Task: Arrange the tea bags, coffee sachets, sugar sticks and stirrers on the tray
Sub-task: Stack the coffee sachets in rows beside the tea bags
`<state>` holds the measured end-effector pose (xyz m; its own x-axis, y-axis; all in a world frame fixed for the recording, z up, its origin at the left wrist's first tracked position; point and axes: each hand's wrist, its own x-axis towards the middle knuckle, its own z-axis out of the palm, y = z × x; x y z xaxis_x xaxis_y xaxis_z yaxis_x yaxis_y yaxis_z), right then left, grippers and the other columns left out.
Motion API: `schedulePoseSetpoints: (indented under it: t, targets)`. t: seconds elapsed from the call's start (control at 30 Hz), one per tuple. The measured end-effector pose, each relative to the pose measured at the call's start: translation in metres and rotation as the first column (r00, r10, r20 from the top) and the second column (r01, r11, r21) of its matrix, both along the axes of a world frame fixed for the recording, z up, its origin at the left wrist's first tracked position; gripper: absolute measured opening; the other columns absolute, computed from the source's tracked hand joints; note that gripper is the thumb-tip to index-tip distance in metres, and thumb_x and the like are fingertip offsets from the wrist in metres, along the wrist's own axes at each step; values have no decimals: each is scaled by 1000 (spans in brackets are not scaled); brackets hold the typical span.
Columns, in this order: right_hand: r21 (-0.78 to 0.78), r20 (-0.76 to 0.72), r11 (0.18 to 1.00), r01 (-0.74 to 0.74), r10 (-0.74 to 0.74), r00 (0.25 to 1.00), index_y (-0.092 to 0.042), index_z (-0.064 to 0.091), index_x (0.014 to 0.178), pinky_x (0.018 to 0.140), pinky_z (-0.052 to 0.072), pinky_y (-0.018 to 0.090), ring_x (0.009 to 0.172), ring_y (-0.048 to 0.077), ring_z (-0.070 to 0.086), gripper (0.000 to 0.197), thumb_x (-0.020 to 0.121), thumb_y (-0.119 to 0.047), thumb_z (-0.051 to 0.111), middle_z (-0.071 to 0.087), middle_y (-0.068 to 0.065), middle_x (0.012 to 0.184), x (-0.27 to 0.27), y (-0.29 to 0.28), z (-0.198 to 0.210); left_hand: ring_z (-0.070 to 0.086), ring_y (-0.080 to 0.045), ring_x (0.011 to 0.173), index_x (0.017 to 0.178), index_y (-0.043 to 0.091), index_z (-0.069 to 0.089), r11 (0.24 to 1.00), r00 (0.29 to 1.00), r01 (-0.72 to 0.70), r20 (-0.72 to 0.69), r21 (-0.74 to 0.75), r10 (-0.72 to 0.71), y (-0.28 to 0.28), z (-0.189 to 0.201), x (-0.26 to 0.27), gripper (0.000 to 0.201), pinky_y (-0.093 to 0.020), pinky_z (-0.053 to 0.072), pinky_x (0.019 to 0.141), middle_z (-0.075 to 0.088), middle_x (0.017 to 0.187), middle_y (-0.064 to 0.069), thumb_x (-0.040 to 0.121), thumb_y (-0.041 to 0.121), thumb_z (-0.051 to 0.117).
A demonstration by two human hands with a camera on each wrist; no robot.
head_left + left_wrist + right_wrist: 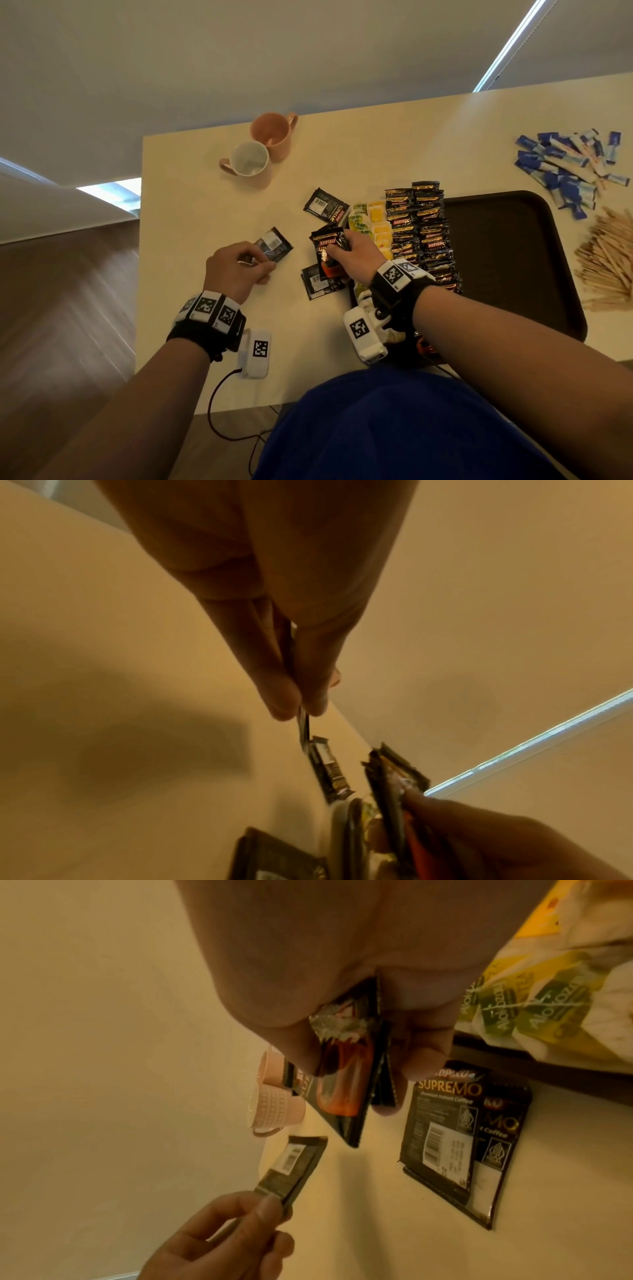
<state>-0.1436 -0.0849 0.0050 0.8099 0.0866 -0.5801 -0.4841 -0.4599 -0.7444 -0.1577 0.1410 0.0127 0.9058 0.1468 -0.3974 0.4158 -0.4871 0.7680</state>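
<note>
Dark tray at right, coffee sachets and tea bags already laid in tidy overlapping rows on its left part, likely for easy counting. Sugar sticks and stirrers heaped off-tray, far right, not yet sorted. Right hand clamping a small stack of sachets, seemingly gathering several per trip. Left hand pinching a loose sachet by its edge, probably to add it.

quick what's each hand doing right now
Left hand: pinching one coffee sachet by its edge.
Right hand: gripping a few coffee sachets above the table.
</note>
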Motion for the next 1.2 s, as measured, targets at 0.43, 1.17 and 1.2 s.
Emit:
schedulePoseSetpoints:
  t: [0.43, 1.17, 1.2]
  targets:
    - [90, 7, 993, 78, -79, 997, -12, 60, 123, 90, 56, 45, 103, 23, 66, 27, 98, -23, 58, 68, 8, 114, 4, -1, 5, 51, -6, 76, 83, 28, 72, 896, 926, 368, -4, 249, -379, -13, 18, 16, 12, -14, 36, 68, 58, 89, 3, 83, 18, 79]
    - [493, -232, 853, 170, -60, 971, -6, 59, 125, 88, 58, 39, 97, 24, 70, 31, 95, -9, 61, 69, 13, 113, 7, 26, 24, 67, -28, 113, 123, 16, 61, 744, 929, -229, -368, -628, -24, -46, 1, 6, 45, -46, 56, 90, 68, 123, -11, 84, 35, 73]
    - [457, -196, 877, 147, -62, 979, -6, 59, 125, 89, 58, 42, 99, 26, 70, 33, 93, -12, 65, 70, 14, 113, 8, 29, 21, 67, -28, 112, 123, 15, 61, 717, 926, -277, -376, -640, 23, -45, 2, 7, 38, -43, 56, 89, 69, 122, -12, 89, 31, 69]
